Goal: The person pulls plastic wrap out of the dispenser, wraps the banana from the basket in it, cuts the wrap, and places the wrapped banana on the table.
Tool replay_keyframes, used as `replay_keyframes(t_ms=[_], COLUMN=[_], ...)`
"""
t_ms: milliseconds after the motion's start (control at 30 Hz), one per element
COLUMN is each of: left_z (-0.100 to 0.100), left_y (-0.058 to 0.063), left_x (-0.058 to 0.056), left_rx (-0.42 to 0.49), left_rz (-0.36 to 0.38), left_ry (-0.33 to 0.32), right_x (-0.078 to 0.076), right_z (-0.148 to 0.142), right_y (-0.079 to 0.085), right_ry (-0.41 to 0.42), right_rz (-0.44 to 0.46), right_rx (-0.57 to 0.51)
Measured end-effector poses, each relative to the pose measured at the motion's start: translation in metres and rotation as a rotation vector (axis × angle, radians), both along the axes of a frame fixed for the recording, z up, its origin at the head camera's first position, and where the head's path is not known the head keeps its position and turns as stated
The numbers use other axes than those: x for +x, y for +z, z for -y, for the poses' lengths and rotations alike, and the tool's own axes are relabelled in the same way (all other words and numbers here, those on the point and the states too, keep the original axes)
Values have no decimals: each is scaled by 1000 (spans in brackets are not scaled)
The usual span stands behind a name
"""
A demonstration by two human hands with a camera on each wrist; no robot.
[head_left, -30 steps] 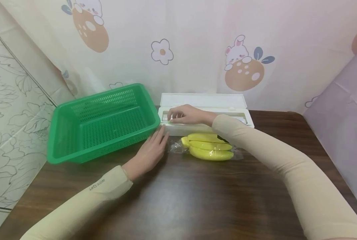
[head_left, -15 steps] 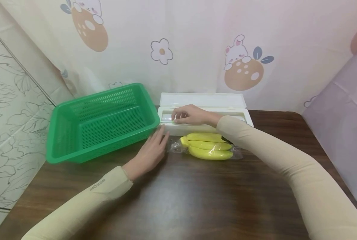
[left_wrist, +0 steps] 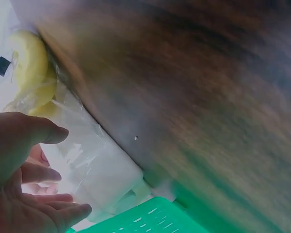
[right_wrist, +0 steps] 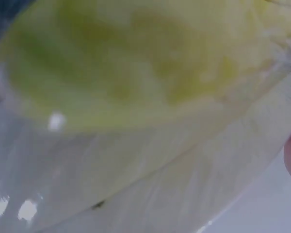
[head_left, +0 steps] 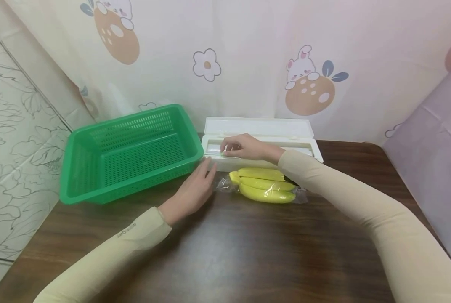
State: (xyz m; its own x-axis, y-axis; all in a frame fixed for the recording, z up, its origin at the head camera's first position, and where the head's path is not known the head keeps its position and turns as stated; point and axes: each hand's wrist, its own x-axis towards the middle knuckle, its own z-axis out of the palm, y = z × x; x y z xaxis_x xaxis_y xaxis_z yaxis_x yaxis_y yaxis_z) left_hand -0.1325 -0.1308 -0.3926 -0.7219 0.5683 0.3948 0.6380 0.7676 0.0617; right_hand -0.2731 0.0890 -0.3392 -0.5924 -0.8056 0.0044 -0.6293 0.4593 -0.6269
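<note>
A long white cling film dispenser [head_left: 215, 164] stands at the back of the table with its lid [head_left: 259, 126] tipped up; a roll shows inside. In the head view my right hand [head_left: 244, 147] lies over its front rim, thumb and fingers pinching a small green slider [head_left: 222, 154], mostly hidden. My left hand [head_left: 193, 189] has its fingers extended, fingertips at the dispenser's front left corner beside the basket. Just in front lies a bunch of yellow bananas [head_left: 265, 185] with clear film [head_left: 224, 184] around it. The right wrist view shows mainly a blurred banana [right_wrist: 111, 63].
A green perforated basket [head_left: 131, 193] stands at the left, its right end close against the dispenser. A patterned curtain [head_left: 248, 63] hangs behind the brown wooden table [head_left: 248, 252]. Bare wood lies in front of the bananas.
My right hand has slid a little to the right along the dispenser's front rim, and the green slider has moved with it. My left hand and the bananas stay nearly in place.
</note>
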Motion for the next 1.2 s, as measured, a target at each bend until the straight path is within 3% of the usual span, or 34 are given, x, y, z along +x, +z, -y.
replay_keyframes(t_ms=[267,633,833,900,1000,1133,1200], left_z=[-9,-18,-27,-29,-30,-29,-28], left_y=[7,8,3,2,1,2,2], left_x=[5,-2,-3,-2,0,4,4], left_rx=[-125,-237,-315,-310,-227,-66,-32], left_rz=[98,91,36,18,29,106,138], left_ry=[58,141,177,176,161,137,134], right_x=[8,11,15,17,20,23,23], right_z=[-10,-12,-13,-13,-12,-13,-14], right_y=[-1,-3,-3,-3,-3,-4,-5], right_ry=[-11,-18,-66,-88,-105,-116,-120], right_rz=[7,-24,-29,-27,-43,-87,-106], right_rx=[-22,-33,-48,-65,-92,-89,-74])
